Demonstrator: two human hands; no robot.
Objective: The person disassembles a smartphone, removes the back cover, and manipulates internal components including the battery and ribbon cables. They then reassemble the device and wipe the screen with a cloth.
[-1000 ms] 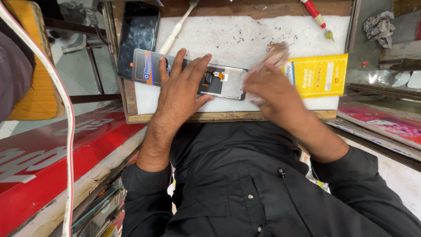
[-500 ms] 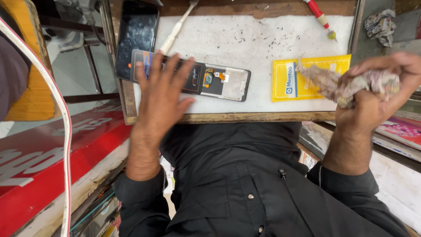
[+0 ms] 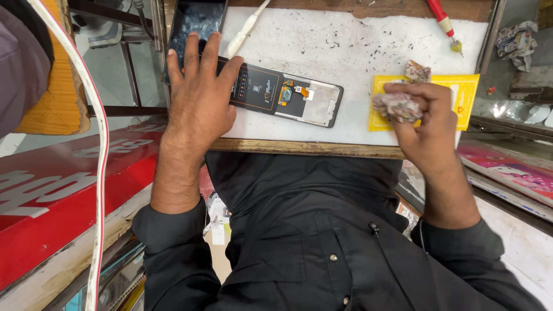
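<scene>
- Holding down an opened phone (image 3: 282, 95) on the white bench (image 3: 345, 52) is the work of the left hand (image 3: 199, 98); its fingers are spread flat, the palm lies on the left end of the phone, and the phone lies flat near the near edge of the bench, back side up, with its inner parts showing
- Closed around a crumpled wad of paper or cloth (image 3: 396, 106), the right hand (image 3: 426, 124) hovers over a yellow sheet (image 3: 466, 95) at the right side of the bench, well apart from the phone; I cannot tell whether the wad touches the sheet
- Judging from this, the step in hand seems to be wiping or cleaning, with the phone kept steady; a next move would call for bringing the wad to the left over the phone while the left hand keeps its pressure, and for a light touch near the orange flex part
- Counting: one opened phone; one second dark phone or screen (image 3: 196, 20) at the far left, partly under the fingertips; two crumpled wads, the second (image 3: 417, 71) lying just beyond the right hand; one yellow sheet; one red-handled screwdriver (image 3: 444, 23) at the far right; one white tool (image 3: 246, 31) far, beside the dark screen
</scene>
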